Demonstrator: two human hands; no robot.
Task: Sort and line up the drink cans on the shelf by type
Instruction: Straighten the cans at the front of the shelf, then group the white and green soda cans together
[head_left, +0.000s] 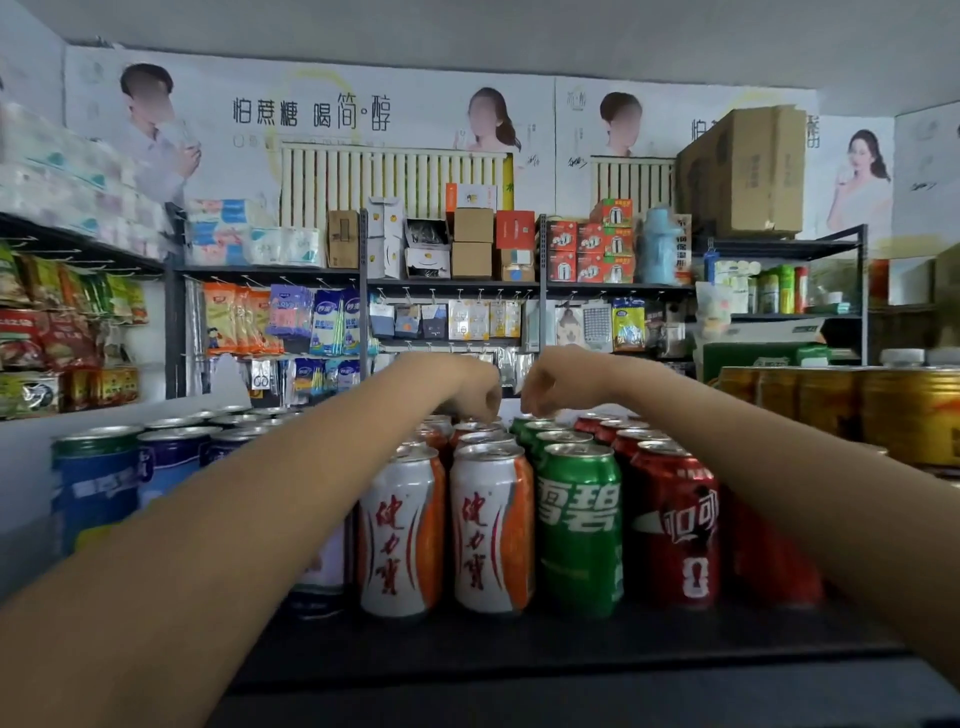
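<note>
Cans stand in rows running near to far on the shelf. Tins far right. Both hands over the far cans, side by side.

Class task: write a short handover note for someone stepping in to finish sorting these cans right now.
Left hand: reaching to the back of the white-and-orange cans; grip hidden.
Right hand: over the back of the green cans; grip also unclear.
Done: white-and-orange, green and red cans stand in rows by type on the shelf; blue cans grouped at left.
Left: check the back cans and straighten the rows.
</note>
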